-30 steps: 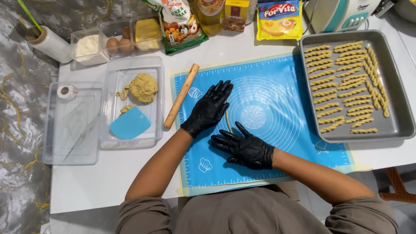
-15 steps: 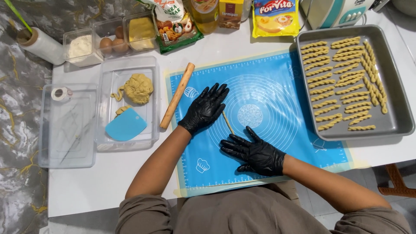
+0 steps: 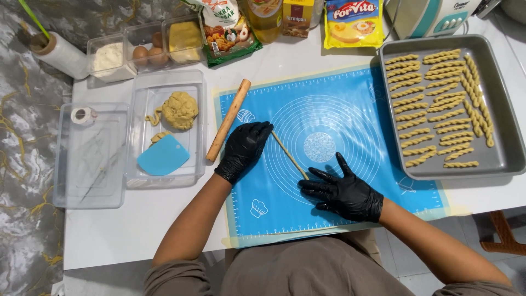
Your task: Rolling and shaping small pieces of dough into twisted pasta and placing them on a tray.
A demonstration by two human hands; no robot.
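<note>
A thin rope of pale dough (image 3: 289, 155) lies diagonally on the blue silicone baking mat (image 3: 350, 98), and both black-gloved hands rest flat on it with fingers spread: the left hand (image 3: 244, 149) covers its upper end, the right hand (image 3: 342, 192) its lower end, the two hands apart and neither closed around anything. A wooden rolling pin (image 3: 227, 120) lies just beside the left hand at the mat's left edge. To the right, a grey metal baking tray (image 3: 501, 159) holds rows of twisted dough sticks (image 3: 433, 107). To the left, a clear plastic tray (image 3: 194, 87) holds a lump of yellowish dough (image 3: 179, 109), smaller dough scraps and a light blue plastic scraper (image 3: 163, 155); beside it a clear plastic lid or box (image 3: 90, 186) carries a small roll of tape (image 3: 82, 114), and what else lies in it is hard to make out. At the back, small clear tubs (image 3: 127, 33) hold white flour, brown eggs and a yellow block. The packets and bottle along the far edge are cut off by the frame, as is an appliance at top right.
</note>
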